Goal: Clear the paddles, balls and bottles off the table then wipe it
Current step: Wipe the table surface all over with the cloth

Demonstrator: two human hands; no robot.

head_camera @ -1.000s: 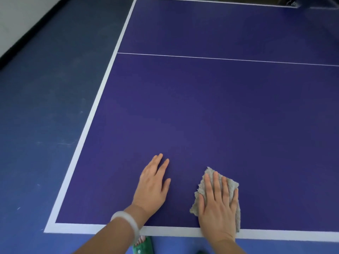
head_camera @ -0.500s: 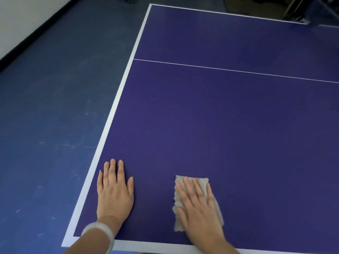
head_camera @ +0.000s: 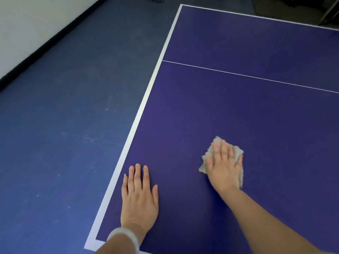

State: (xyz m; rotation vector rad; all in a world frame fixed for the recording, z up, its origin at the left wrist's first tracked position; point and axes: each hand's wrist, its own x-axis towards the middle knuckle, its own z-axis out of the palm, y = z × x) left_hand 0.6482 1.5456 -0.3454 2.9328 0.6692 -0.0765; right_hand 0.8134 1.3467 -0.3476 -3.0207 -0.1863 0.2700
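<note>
Now two hands lie flat on one purple table (head_camera: 238, 110): the right hand (head_camera: 224, 167), fingers spread, presses one grey cloth (head_camera: 208, 155) beneath it; the left hand (head_camera: 139, 200) rests open nearby, beside blue floor (head_camera: 64, 125).

A scuffed blue floor (head_camera: 64, 134) lay left of the playing surface. A white wall (head_camera: 27, 24) with a black baseboard (head_camera: 53, 43) ran diagonally at upper left. Dark, indistinct objects (head_camera: 293, 8) sat at the top right.

right hand (head_camera: 224, 167) flat on cloth (head_camera: 236, 153) — table (head_camera: 238, 110)
</note>
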